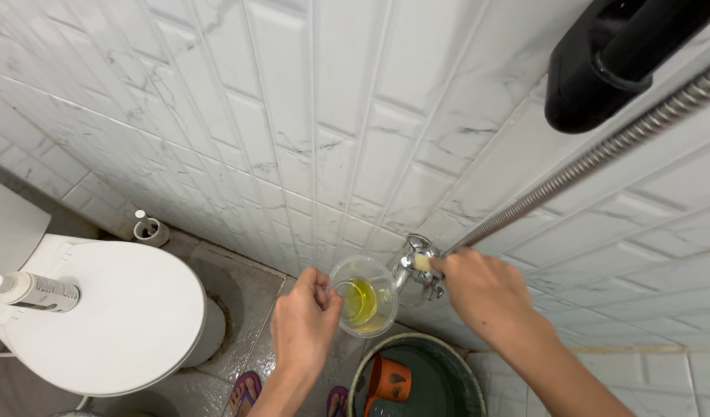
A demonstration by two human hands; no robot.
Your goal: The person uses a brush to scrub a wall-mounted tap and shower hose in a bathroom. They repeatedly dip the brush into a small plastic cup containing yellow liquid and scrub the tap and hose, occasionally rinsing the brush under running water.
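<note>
We look down past both forearms at a white tiled wall. Our left hand rises from the bottom edge with the wrist bent slightly back, its fingers and thumb pinching the rim of a clear plastic cup, which it holds tilted with the mouth turned toward us, just beside the spout of a chrome wall tap. A little yellow liquid lies pooled in the lower part of the cup. Our right hand reaches in from the lower right, forearm stretched diagonally, and its fingertips are closed around the tap's small pale handle. A ribbed metal hose runs from the tap up to the right, under a black holder at the top corner.

Directly below the cup stands a dark round bucket with water in it, and an orange scoop sits inside. To the left is a white toilet with its lid shut, and a white bottle lies on it
</note>
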